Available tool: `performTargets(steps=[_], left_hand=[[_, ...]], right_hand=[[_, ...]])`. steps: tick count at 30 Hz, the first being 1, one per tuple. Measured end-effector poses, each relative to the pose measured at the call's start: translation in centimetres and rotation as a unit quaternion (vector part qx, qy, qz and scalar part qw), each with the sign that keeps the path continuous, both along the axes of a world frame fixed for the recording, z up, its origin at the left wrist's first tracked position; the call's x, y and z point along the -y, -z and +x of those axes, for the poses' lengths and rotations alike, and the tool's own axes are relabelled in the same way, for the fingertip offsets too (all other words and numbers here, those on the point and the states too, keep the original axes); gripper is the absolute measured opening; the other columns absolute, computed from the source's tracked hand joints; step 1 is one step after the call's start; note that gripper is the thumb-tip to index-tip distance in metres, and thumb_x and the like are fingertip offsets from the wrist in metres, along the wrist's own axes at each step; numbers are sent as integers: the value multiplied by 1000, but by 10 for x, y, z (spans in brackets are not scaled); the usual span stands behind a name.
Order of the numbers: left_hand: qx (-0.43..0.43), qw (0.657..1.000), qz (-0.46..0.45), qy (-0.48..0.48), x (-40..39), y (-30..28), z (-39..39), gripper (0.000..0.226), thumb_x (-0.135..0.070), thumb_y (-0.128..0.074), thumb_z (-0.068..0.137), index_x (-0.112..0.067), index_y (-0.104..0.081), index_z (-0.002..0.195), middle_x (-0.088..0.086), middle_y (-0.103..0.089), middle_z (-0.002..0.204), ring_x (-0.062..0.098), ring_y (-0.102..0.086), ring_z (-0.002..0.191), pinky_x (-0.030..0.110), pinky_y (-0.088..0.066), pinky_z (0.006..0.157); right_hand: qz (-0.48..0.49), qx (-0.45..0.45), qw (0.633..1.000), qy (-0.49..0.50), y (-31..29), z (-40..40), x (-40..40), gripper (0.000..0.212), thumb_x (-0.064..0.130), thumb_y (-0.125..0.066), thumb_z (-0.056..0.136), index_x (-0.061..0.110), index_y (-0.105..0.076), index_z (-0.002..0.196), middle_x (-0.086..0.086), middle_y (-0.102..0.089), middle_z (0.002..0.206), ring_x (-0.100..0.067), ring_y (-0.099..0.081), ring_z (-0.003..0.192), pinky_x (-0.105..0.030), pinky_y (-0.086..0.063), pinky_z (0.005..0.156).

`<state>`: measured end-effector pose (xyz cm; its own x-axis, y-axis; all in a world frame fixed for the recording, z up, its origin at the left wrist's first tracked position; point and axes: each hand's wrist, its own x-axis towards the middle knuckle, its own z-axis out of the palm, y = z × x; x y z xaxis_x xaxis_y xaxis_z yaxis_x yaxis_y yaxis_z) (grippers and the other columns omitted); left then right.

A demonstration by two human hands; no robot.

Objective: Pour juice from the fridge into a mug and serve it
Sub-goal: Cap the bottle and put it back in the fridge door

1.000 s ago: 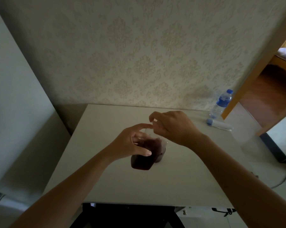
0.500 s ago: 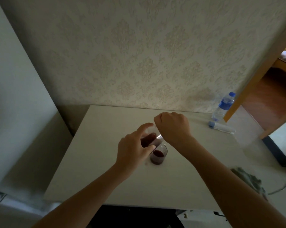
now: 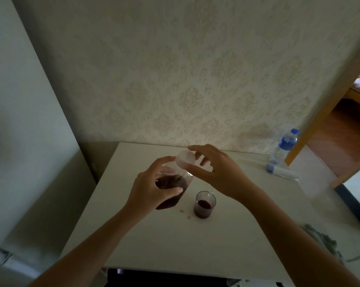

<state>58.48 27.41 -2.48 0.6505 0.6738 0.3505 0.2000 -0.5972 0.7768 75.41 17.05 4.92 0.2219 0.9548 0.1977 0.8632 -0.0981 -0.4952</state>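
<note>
A clear juice bottle (image 3: 170, 189) holding dark red juice is tilted above the white table (image 3: 154, 245); my left hand (image 3: 152, 188) grips its body. A white cap (image 3: 185, 159) sits at the bottle's mouth, and my right hand (image 3: 218, 172) has its fingertips and thumb around that cap. To the right of the bottle, a small glass mug (image 3: 205, 204) stands upright on the table with dark red juice in it. Two small drops of juice (image 3: 184, 213) lie on the table left of the mug.
A water bottle with a blue cap (image 3: 284, 147) stands at the table's back right, and a white tube with a blue cap (image 3: 282, 174) lies beside it. A grey cloth (image 3: 321, 239) hangs off the right edge. An open doorway (image 3: 340, 141) is at the right.
The bottle has come up and away to the left of the mug, so the mug now stands in plain view. My right hand now holds the white cap at the bottle's mouth.
</note>
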Motion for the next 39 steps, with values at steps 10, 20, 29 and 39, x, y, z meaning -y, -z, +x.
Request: performTargets(steps=[10, 20, 29, 39], left_hand=[[63, 997, -34, -3, -9, -23, -45, 76, -52, -77, 59, -58, -39, 124, -22, -66, 110, 3, -64, 105, 33, -58, 84], [123, 969, -73, -202, 54, -38, -143, 74, -2, -87, 57, -37, -55, 113, -20, -72, 95, -5, -67, 90, 18, -55, 75], [134, 903, -65, -403, 172, -38, -282, 78, -17, -92, 50, -50, -55, 110, -7, -72, 103, 10, -69, 97, 33, -58, 85], [143, 810, -33, -568, 277, -45, -483, 77, -26, -82, 56, -32, -50, 126, -11, -67, 112, 12, -67, 104, 37, -56, 90]], right_hand=[[18, -2, 1000, -25, 1, -18, 25, 71, 58, -55, 79, 46, -22, 140, 19, -30, 146, 6, -29, 124, -23, -31, 104], [36, -72, 987, -141, 6, -42, 43, 67, 55, -59, 76, 41, -34, 137, 22, -42, 136, 5, -42, 119, -23, -38, 101], [-6, -93, 930, -355, 18, -163, 37, 65, 43, -64, 80, 39, -34, 137, 21, -42, 133, 6, -42, 117, -6, -32, 90], [-29, -92, 831, -547, 6, -399, 34, 66, 35, -67, 79, 40, -31, 134, 20, -43, 128, 9, -41, 113, -9, -32, 92]])
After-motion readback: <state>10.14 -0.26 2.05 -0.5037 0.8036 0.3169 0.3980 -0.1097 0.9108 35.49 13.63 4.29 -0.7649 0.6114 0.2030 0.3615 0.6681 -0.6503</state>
